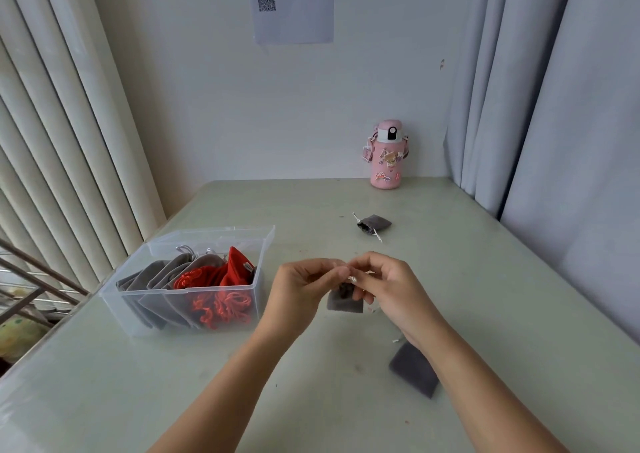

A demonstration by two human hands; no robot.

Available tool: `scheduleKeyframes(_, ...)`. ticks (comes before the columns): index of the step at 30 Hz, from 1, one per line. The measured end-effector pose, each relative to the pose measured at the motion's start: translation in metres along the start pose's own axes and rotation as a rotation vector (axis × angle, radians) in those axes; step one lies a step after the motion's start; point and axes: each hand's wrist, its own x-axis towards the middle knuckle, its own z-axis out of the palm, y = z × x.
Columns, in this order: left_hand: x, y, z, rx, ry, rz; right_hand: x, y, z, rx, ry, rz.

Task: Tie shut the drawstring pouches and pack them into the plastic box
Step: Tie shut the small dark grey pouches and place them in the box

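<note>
A small grey drawstring pouch (344, 299) hangs above the table between my two hands. My left hand (304, 288) and my right hand (384, 288) each pinch its pale drawstring at the top. A second grey pouch (414, 369) lies flat on the table under my right forearm. Farther back lies a third grey pouch (375, 224), its mouth gathered and its cords loose. The clear plastic box (194, 324) stands open to the left of my hands and holds several grey and red pouches.
A pink drinks bottle (387, 154) stands at the back of the pale green table (138, 383) against the wall. Curtains hang on both sides. The table's left edge runs beside a metal rack (31, 286).
</note>
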Motion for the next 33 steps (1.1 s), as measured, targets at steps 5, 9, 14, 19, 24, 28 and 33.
scheduleKeyframes(5, 0.0, -0.004, -0.005, 0.342, 0.125, 0.057, 0.0, 0.003, 0.003, -0.113, 0.005, 0.051)
scheduleKeyframes(9, 0.0, -0.004, -0.008, 0.53, 0.166, 0.165, 0.001, 0.003, 0.003, -0.102, -0.012, 0.06)
scheduleKeyframes(14, 0.004, -0.009, -0.018, 0.758, 0.114, 0.373, 0.001, 0.0, 0.004, -0.023, -0.002, 0.054)
scheduleKeyframes(19, 0.005, -0.009, -0.019, 0.885, 0.139, 0.443, 0.0, -0.002, 0.005, 0.066, -0.004, 0.029)
scheduleKeyframes(24, 0.003, -0.006, -0.014, 0.845, 0.251, 0.463, -0.001, -0.003, 0.006, 0.187, -0.029, 0.057)
scheduleKeyframes(28, 0.0, -0.006, -0.011, 0.797, 0.279, 0.479, -0.002, -0.003, 0.004, 0.324, -0.1, 0.113)
scheduleKeyframes(33, 0.0, -0.008, -0.01, 0.733, 0.28, 0.468, -0.001, -0.005, 0.002, 0.318, -0.089, 0.075)
